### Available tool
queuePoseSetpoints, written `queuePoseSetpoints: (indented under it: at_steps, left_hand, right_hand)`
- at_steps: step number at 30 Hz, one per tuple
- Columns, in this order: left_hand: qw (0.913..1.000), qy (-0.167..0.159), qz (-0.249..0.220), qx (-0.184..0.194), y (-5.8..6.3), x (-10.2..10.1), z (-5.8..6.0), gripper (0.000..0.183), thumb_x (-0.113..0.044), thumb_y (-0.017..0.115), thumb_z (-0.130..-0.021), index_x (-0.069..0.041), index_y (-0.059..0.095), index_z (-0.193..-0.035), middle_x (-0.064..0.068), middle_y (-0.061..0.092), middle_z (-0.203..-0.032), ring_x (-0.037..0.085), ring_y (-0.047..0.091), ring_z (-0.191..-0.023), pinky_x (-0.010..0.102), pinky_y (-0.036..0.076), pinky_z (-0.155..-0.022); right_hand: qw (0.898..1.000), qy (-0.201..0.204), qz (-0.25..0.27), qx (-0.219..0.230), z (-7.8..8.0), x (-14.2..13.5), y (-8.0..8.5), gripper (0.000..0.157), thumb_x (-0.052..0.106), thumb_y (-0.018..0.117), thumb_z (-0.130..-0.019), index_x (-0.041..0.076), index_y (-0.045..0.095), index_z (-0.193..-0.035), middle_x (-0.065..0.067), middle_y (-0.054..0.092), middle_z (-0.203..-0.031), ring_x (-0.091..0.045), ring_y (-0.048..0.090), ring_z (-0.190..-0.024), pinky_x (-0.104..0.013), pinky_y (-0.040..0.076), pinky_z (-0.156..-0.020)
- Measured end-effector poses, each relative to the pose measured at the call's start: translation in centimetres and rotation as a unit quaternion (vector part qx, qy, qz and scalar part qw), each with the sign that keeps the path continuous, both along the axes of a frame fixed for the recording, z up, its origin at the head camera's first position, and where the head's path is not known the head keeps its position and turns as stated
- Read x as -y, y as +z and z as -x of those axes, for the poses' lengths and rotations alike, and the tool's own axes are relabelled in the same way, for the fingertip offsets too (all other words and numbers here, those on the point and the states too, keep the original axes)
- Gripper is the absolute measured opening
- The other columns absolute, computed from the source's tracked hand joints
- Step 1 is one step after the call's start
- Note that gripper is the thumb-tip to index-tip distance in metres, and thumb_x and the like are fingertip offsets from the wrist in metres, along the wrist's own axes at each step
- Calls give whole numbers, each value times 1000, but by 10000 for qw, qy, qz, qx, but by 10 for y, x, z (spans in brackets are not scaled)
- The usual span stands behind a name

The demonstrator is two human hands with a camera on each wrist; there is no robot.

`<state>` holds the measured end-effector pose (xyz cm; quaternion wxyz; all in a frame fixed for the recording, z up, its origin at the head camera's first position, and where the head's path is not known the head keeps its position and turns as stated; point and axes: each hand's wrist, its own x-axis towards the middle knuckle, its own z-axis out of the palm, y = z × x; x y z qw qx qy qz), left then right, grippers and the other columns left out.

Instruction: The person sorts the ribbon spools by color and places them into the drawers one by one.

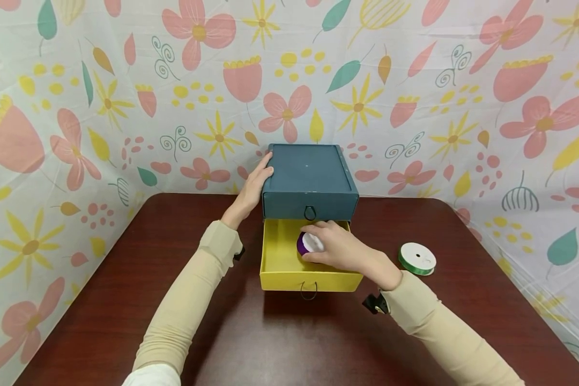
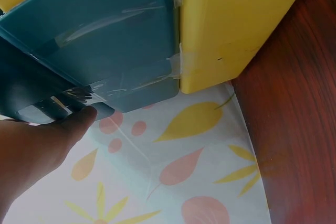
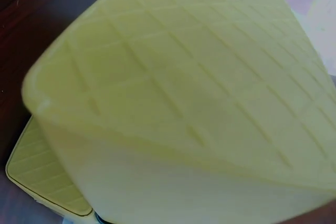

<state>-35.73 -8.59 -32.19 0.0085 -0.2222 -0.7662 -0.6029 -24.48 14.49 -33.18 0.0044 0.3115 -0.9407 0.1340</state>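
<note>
A two-tier drawer box stands at the back of the table, its blue upper part (image 1: pixel 310 169) closed and its yellow lower drawer (image 1: pixel 280 281) pulled out. Inside that drawer my right hand (image 1: pixel 340 247) grips a spool of purple ribbon (image 1: pixel 312 243) with a white face, fingers over its top and thumb at the near side. My left hand (image 1: pixel 252 187) lies along the left side of the blue part, fingers stretched toward the back. In the left wrist view, the thumb (image 2: pixel 79 124) touches the blue part. The right wrist view shows the drawer's quilted yellow front (image 3: pixel 184 66).
A spool of green ribbon (image 1: pixel 417 258) with a white face lies on the dark wooden table (image 1: pixel 173 236), to the right of the drawer box. A flowered cloth (image 1: pixel 289 64) hangs behind and beside the table. Dark loop pulls (image 1: pixel 309 291) hang on the drawer fronts.
</note>
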Motion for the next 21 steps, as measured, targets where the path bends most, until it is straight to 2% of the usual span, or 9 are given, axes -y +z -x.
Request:
queuePoseSetpoints:
  at_steps: [4, 8, 11, 14, 16, 18, 21]
  left_hand:
    - [10000, 76, 11, -26, 0, -1, 1, 58, -43, 30, -103, -29, 13, -157, -9, 7, -164, 15, 5, -152, 49, 10, -122]
    - [9999, 94, 28, -38, 1, -3, 2, 59, -43, 31, -103, -28, 13, -157, -8, 8, -164, 16, 6, -152, 49, 11, -122]
    - [10000, 60, 34, -27, 1, -3, 3, 58, -43, 30, -103, -29, 13, -157, -9, 7, -164, 15, 5, -152, 49, 11, -122]
    - [10000, 33, 1, 17, 2, -3, 1, 57, -41, 29, -104, -30, 12, -157, -9, 6, -164, 15, 4, -152, 49, 10, -122]
    - [10000, -1, -33, 48, 3, -2, -2, 56, -40, 29, -104, -29, 11, -157, -8, 5, -164, 16, 3, -152, 50, 9, -122]
    - [10000, -31, -36, 70, 7, -1, -7, 56, -36, 29, -105, -26, 11, -157, -6, 4, -164, 18, 3, -152, 51, 8, -122]
    - [9999, -80, 16, 102, 13, -1, -18, 57, -32, 29, -105, -21, 10, -157, -2, 4, -165, 21, 3, -152, 51, 8, -121]
  right_hand:
    - [10000, 20, 42, 41, 3, 0, -2, 60, 37, 69, -88, 5, 54, -137, -15, 59, -131, -32, 55, -110, -41, 49, -84]
    - [9993, 152, 318, 156, 0, -4, 1, 53, 33, 64, -93, 2, 54, -135, -16, 60, -130, -33, 56, -114, -45, 50, -92]
    - [9980, 239, 578, 83, -8, -7, 5, 46, 29, 62, -95, 1, 58, -131, -15, 63, -127, -32, 57, -117, -46, 51, -94]
    - [9950, 327, 916, -222, -24, -10, 10, 39, 26, 64, -93, 5, 62, -126, -10, 66, -120, -26, 59, -111, -40, 54, -89]
    - [9880, 546, 1370, -461, -37, -10, 13, 34, 23, 67, -91, 8, 65, -122, -7, 68, -113, -20, 61, -102, -33, 55, -83]
    - [9747, 928, 1947, -583, -50, -9, 15, 27, 18, 69, -90, 10, 67, -115, -3, 69, -104, -13, 61, -92, -27, 55, -76]
    - [9482, 1659, 2695, -289, -68, -7, 11, 17, 12, 68, -90, 15, 68, -107, 1, 71, -90, -5, 61, -80, -22, 53, -69]
